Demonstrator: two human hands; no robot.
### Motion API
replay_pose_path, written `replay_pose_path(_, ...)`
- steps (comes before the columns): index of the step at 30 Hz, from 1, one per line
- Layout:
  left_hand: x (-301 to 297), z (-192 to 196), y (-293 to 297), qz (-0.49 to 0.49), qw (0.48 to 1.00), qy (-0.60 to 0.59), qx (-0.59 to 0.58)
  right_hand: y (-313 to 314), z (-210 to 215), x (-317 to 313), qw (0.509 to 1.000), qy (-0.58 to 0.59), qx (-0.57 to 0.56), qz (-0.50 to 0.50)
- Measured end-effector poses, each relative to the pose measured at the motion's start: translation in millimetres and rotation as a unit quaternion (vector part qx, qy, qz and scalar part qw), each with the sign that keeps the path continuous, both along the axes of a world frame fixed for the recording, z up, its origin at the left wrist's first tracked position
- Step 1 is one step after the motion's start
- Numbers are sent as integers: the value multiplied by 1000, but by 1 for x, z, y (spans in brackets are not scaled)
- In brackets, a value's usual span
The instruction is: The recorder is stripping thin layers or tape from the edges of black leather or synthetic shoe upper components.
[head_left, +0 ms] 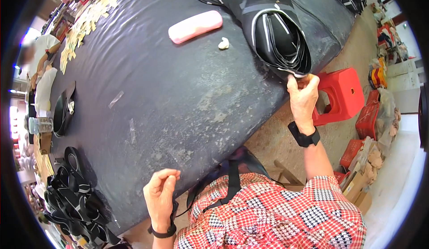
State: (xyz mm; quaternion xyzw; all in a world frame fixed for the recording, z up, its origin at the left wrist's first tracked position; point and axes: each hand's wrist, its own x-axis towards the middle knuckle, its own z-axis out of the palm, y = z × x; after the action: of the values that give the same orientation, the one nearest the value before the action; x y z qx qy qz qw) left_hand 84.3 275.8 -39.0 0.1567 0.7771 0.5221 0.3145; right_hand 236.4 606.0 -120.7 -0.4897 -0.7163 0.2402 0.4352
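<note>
A roll of black sheet pieces with pale edges (268, 34) lies at the far right of the dark-covered table (178, 115). My right hand (304, 97) pinches the near edge of this roll, thumb and fingers closed on it. By the table's front edge, low in the picture, my left hand (160, 193) is raised with its fingers curled and the thumb close to the forefinger. Whether anything small sits between those fingertips cannot be made out. Left of the roll are a pink oblong case (195, 27) and a crumpled white scrap (224, 43).
A red plastic stool (342, 96) stands beyond the table's right edge, near red crates (367, 119). Black strap-like pieces (73, 200) are heaped at the left. Yellowish strips (89, 21) lie along the far left edge, where another person (42, 54) is.
</note>
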Motion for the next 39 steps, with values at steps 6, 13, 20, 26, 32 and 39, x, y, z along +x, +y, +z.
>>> replay_pose_path(6, 4, 0, -95, 106, 993, -41, 36, -58, 29, -4, 965, -250, 30, 70)
replay_pose_path(13, -17, 1, -212, 147, 988, -20, 53, -188, 41, -76, 927, -230, -62, 290)
replay_pose_path(20, -25, -111, -379, 214, 974, -38, 71, -155, 26, -60, 980, -169, 21, 99)
replay_pose_path(26, -4, -63, -319, 250, 963, -102, -23, -78, 62, 26, 971, -170, 163, -30)
replay_pose_path(32, -21, -44, -274, 287, 947, -120, -81, -43, 51, 2, 939, -242, 230, 82)
replay_pose_path(39, -11, -48, -256, 360, 925, -91, -76, -25, 43, -24, 896, -316, 292, 112)
